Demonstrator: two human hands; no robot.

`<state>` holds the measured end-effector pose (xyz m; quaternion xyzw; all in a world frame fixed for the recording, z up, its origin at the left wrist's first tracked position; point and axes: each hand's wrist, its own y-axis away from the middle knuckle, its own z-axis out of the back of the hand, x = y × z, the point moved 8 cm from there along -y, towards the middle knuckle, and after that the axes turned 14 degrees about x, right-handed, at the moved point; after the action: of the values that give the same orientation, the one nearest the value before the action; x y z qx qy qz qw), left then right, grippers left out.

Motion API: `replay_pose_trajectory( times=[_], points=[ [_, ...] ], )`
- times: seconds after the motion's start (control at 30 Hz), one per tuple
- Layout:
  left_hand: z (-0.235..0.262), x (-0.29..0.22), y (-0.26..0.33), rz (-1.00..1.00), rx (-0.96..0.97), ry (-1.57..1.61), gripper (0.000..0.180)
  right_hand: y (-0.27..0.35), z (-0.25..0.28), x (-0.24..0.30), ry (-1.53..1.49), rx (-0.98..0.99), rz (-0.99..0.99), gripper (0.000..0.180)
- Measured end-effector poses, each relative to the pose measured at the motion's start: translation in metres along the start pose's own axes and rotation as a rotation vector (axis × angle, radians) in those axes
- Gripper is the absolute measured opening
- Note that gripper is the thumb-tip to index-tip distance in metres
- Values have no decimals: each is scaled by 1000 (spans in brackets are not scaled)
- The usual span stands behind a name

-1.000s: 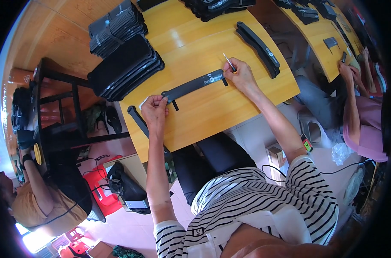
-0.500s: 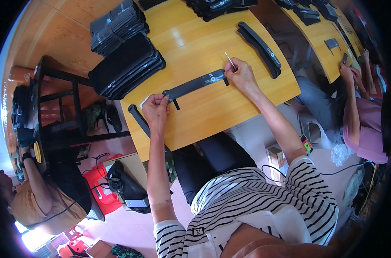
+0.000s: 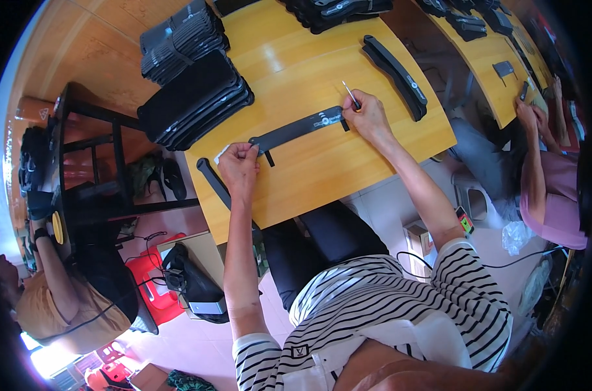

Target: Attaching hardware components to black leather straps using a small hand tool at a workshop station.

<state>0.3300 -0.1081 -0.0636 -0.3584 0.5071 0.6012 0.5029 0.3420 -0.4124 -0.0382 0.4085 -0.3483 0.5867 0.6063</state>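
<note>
A long black strap [image 3: 296, 132] with white print near its right end lies across the wooden table in front of me. Two short black tabs stick out from its near edge. My left hand [image 3: 239, 166] pinches the strap's left end, thumb and fingers closed. A small white piece shows beside those fingers. At the other end my right hand [image 3: 367, 120] is closed around a small pointed tool [image 3: 351, 96] with a thin silver tip and a dark handle, its fingertips touching the strap's end. The tool's exact kind is too small to make out.
Black straps lie at the table's right [image 3: 400, 81] and left front edge [image 3: 212, 182]. Stacks of flat black pieces [image 3: 198, 98] stand at the left, with more black items [image 3: 335, 10] at the far edge. Other people sit on both sides, one's hands [image 3: 534, 114] at another table.
Both hands stay at the strap's ends with their grips unchanged. The whole view has shifted very slightly.
</note>
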Motion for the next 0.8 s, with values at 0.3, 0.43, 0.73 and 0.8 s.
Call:
replay_pose_trajectory(
  times=[0.3,0.43,0.73,0.8],
  points=[
    [2,-4,2,-19,-42,-83,12,1,-1,0,92,-58,41,4],
    [2,-8,3,-25,-53,-129,12,1,-1,2,124,-54,24,4],
    [7,-2,1,-23,-110,-262,13,-1,-2,2,128,-32,19,5],
    [5,-7,2,-34,-127,-296,14,0,1,0,130,-49,37,5]
  ],
)
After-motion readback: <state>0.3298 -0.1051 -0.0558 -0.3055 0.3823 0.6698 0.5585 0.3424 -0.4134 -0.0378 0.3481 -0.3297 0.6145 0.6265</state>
